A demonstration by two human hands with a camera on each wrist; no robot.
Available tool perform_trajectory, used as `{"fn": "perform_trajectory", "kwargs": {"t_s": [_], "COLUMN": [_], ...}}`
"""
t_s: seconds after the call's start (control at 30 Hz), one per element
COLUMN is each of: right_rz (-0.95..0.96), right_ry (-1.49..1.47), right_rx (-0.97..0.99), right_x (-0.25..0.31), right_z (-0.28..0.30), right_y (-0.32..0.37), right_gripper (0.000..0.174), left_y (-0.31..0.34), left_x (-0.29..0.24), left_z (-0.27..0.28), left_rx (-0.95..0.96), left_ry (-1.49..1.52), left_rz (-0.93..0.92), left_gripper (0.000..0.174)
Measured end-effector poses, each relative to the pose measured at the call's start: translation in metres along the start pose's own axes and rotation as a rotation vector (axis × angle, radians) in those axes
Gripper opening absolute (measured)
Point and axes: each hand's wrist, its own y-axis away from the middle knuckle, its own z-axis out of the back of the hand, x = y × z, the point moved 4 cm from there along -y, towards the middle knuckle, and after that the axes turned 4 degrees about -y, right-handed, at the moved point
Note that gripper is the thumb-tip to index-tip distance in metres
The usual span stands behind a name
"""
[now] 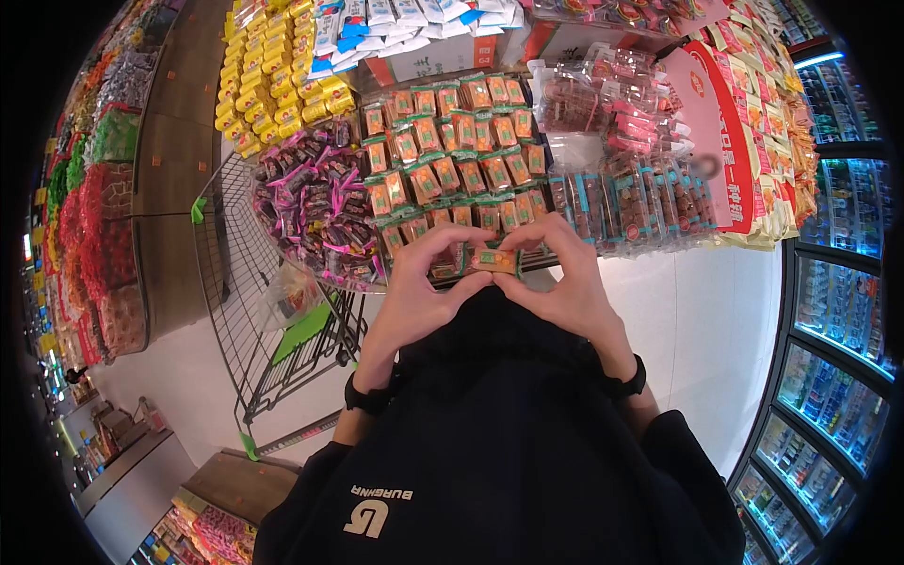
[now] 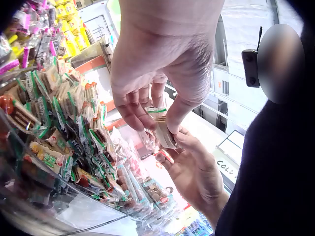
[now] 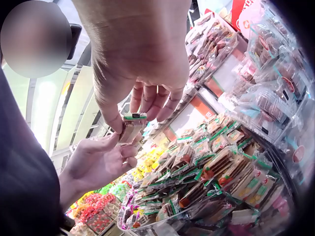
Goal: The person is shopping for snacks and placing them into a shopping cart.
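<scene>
Both hands hold one small snack packet (image 1: 495, 260) in front of the chest, a clear wrapper with green ends and an orange-tan filling. My left hand (image 1: 421, 286) pinches one end between thumb and fingers. At the other end, my right hand (image 1: 565, 282) does the same. From the left wrist view, the packet (image 2: 164, 129) is edge-on and looks layered. In the right wrist view, a green strip with a dark mark tops the packet (image 3: 132, 129). Rows of matching packets (image 1: 461, 141) fill the display bin just beyond the hands.
Purple-wrapped sweets (image 1: 315, 198) and yellow packets (image 1: 273, 80) lie left of the matching packets. Teal-edged chocolate packs (image 1: 640, 202) sit at right. A wire shopping cart (image 1: 235, 311) stands at the left. Lit glass-door coolers (image 1: 838, 301) line the right side.
</scene>
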Motion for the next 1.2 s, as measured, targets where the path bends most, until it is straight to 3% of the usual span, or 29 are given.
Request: {"fn": "perform_trajectory", "kwargs": {"t_s": [0.2,0.3,1.0,1.2], "right_rz": [0.000,0.011,-0.038,-0.075], "right_ry": [-0.005,-0.010,-0.069,-0.065], "right_rx": [0.005,0.009,0.014,0.010], "right_x": [0.0011,0.0011,0.0024,0.0003], "right_z": [-0.0023,-0.0036,-0.0026,-0.0046], "right_y": [-0.0010,-0.0010,0.0014,0.0021], "right_gripper": [0.034,0.033,0.034,0.032], "left_y": [-0.0026,-0.0009,0.0035,0.0021], "left_x": [0.0002,0.0027,0.0031,0.0054], "left_z": [0.0001,-0.0002,-0.0001,-0.0023], "left_rx": [-0.087,-0.018,-0.006,-0.066], "left_ry": [0.008,0.014,0.051,0.043], "left_rz": [-0.094,-0.030,0.028,-0.058], "left_gripper": [0.042,0.045,0.043,0.039]}}
